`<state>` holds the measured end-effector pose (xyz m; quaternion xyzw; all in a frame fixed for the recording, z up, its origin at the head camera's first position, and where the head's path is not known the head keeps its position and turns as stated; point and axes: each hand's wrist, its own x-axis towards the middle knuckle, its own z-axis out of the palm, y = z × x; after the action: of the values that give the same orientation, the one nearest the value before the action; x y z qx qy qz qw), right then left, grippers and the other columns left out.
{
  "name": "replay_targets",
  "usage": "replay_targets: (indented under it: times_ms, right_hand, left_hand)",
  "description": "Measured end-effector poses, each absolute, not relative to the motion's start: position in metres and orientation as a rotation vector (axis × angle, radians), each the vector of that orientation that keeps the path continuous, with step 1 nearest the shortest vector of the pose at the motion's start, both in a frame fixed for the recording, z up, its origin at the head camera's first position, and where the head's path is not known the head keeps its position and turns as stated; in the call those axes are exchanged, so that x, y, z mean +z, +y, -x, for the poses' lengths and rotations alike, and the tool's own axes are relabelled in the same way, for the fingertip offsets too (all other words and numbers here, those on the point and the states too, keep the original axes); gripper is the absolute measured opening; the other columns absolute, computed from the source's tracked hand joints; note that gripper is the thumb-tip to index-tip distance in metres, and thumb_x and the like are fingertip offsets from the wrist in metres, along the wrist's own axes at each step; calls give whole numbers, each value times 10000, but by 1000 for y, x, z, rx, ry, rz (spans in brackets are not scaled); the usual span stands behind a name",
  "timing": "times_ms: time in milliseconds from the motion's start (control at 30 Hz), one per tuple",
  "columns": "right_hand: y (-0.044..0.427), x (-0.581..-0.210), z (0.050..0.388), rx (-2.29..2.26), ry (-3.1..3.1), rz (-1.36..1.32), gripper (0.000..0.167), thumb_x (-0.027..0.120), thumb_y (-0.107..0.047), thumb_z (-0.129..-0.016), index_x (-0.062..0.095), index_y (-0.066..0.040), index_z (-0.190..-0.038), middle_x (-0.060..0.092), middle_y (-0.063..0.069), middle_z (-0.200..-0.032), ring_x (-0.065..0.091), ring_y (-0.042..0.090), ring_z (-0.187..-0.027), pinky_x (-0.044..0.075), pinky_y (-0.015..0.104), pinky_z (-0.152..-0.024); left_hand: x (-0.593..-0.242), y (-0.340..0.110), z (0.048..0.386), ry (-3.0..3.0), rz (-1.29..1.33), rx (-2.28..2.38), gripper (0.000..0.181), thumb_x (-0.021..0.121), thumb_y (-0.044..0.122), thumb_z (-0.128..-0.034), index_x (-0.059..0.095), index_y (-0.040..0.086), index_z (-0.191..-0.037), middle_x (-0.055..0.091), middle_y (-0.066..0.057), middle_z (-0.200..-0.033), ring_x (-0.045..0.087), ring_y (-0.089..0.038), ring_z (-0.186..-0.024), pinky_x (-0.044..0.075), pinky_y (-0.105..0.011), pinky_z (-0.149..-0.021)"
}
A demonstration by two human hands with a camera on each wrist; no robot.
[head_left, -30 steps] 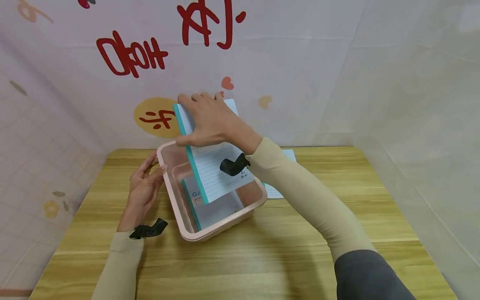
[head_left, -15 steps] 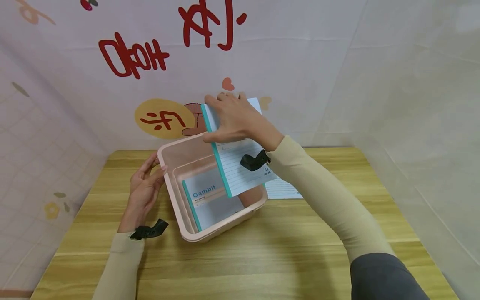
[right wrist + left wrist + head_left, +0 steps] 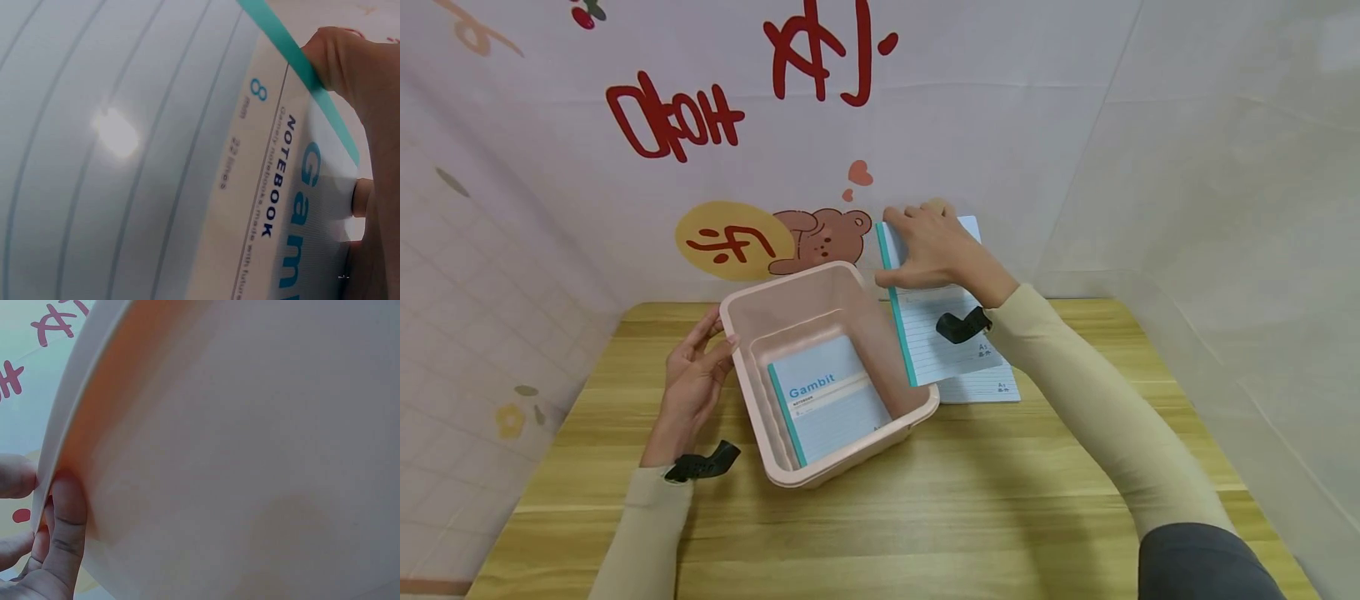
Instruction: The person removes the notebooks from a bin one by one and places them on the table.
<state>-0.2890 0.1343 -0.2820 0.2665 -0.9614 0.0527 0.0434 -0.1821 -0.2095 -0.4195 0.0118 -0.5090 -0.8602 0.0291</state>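
Notebook has shifted right, so the inner pad in the tub shows whole; my right hand pinches it near the outer pad, my left hand grips the tub's rim.

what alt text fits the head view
A person's right hand holds a raised notebook, partly hiding a lower notebook on a wooden table. The left hand grips a pink tub by its rim, with a third notebook marked Gambit lying inside. Behind is a pale backdrop with red writing and a cartoon bear.
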Motion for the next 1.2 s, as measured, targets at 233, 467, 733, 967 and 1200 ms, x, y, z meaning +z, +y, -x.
replay_targets:
  times_ms: [233,467,733,967,1200]
  right_hand:
    - [169,-299,297,175,-3020,-717,768,622,-592,-794,448,-168,-1410,596,129,-1251,539,315,-1112,365,500,-857]
    - [200,-312,305,166,-3080,-638,824,637,-567,-801,447,-129,-1473,567,165,-1442,531,388,-1273,393,577,-922]
    - [236,-328,311,148,-3137,-552,869,654,-545,-829,410,-91,-1529,496,198,-1534,478,437,-1358,373,686,-985]
    - [266,-345,315,112,-3185,-480,887,694,-547,-842,401,-73,-1533,501,232,-1516,488,446,-1344,366,723,-998]
    - [295,-364,317,120,-3254,-422,920,683,-577,-847,388,-48,-1539,496,256,-1508,487,471,-1331,350,769,-1002]
  left_hand:
    - [-422,-212,183,-1557,-17,-2669,718,636,-87,-956,315,15,-1590,434,-46,-1229,662,-77,-962,623,-182,-817]
    - [-421,-213,182,-1558,-14,-2662,726,653,-72,-951,318,12,-1590,442,-51,-1235,675,-78,-952,624,-197,-831]
    - [-421,-211,182,-1589,-33,-2650,718,649,-66,-957,321,17,-1590,446,-45,-1249,668,-77,-969,623,-194,-840]
    - [-420,-208,183,-1591,-33,-2645,712,641,-72,-959,325,26,-1590,446,-38,-1277,676,-67,-965,615,-200,-875]
    - [-420,-211,182,-1580,-34,-2648,721,656,-63,-954,322,19,-1587,447,-41,-1272,672,-87,-988,618,-205,-869]
